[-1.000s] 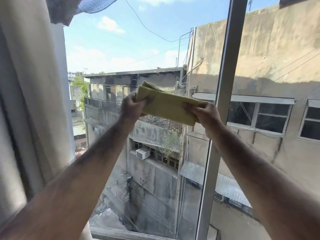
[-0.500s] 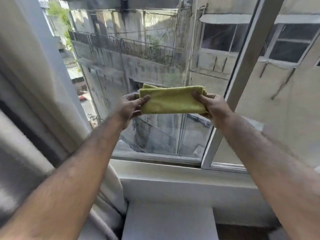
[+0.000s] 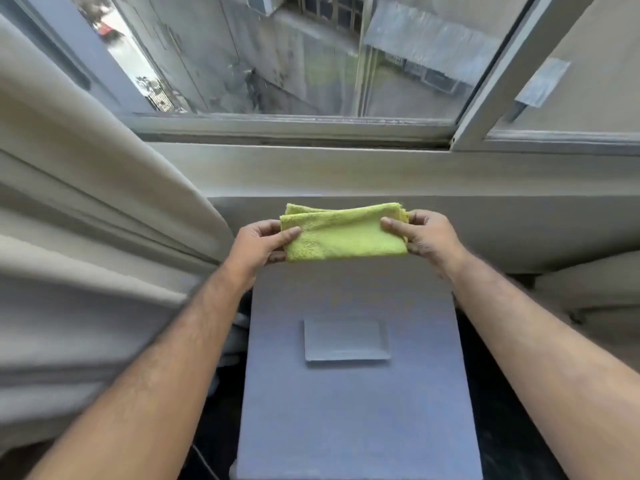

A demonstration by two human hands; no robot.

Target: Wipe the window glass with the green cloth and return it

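Note:
The green cloth [image 3: 343,232] is folded into a flat rectangle and held level in the air between both hands. My left hand [image 3: 258,244] pinches its left end, and my right hand [image 3: 424,237] pinches its right end. The cloth hangs above the far edge of a small grey table [image 3: 353,410], below the window sill [image 3: 311,168]. The window glass [image 3: 277,53] is at the top of the view, behind a grey frame [image 3: 491,74].
A shallow grey rectangular tray [image 3: 346,339] lies on the grey table below the cloth. A pale curtain [image 3: 79,202] hangs in folds on the left. A cushioned edge [image 3: 588,285] sits at the right.
Both hands have come down from the glass with the cloth, from window height to below the sill. The view has tilted down, so the table and tray now show.

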